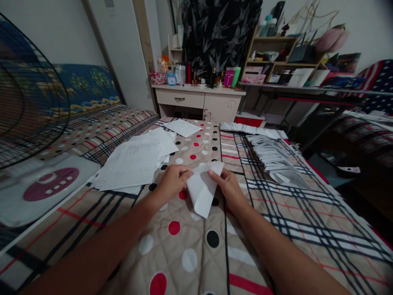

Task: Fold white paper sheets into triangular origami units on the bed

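Observation:
A partly folded sheet of white paper [203, 190] is held just above the quilt, its lower end narrowing downward. My left hand [174, 179] pinches its upper left edge between thumb and fingers. On the opposite side my right hand [229, 184] grips the upper right corner, with the thumb lying on the paper's face. Left of my hands lies a loose pile of printed sheets [132, 164]. To the right, a row of folded white papers [270, 155] overlaps in a long stack.
Beneath everything spreads a dotted and plaid quilt [190, 260]. A fan [33, 94] stands at the left, near a white plastic bag [46, 188] with a purple print. Another sheet [183, 128] lies farther back, before a white dresser [196, 98]. Shelves [276, 63] stand at the back right.

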A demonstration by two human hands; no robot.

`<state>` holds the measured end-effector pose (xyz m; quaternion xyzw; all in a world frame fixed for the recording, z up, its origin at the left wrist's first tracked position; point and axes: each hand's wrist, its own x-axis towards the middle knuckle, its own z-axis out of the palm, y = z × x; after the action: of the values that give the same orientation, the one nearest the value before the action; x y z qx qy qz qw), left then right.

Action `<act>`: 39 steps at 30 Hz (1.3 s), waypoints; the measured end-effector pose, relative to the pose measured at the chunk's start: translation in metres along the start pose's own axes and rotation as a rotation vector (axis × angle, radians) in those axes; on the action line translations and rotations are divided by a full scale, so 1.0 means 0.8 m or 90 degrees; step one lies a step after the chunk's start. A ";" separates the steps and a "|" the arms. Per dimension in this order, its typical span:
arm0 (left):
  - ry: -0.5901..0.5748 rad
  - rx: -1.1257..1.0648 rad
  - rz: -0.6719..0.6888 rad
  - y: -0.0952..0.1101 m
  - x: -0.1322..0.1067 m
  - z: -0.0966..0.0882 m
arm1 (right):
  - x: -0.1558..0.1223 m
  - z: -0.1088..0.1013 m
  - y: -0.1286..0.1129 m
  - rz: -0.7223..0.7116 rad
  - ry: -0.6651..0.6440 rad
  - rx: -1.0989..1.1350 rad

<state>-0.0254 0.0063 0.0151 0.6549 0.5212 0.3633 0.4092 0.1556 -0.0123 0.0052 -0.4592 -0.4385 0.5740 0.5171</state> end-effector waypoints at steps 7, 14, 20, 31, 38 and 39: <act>-0.271 0.184 0.127 0.010 0.021 -0.016 | 0.007 -0.021 -0.016 0.001 -0.001 -0.066; -0.243 0.204 0.231 0.002 0.044 -0.001 | 0.010 -0.035 -0.016 -0.016 -0.124 -0.378; -0.057 0.292 0.294 -0.014 0.026 0.012 | 0.010 -0.032 -0.019 -0.061 -0.088 -0.624; -0.101 0.352 0.411 -0.022 -0.060 -0.024 | -0.007 -0.017 -0.033 0.053 -0.032 -0.674; -0.015 0.520 0.562 -0.014 -0.070 -0.012 | -0.031 -0.011 -0.032 0.042 -0.088 -0.644; -0.020 0.533 0.568 -0.012 -0.070 -0.011 | -0.033 -0.013 -0.031 0.038 -0.098 -0.635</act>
<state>-0.0476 -0.0460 0.0071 0.9204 0.2890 0.2545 -0.0672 0.1719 -0.0366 0.0292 -0.6191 -0.6829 0.3411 0.1845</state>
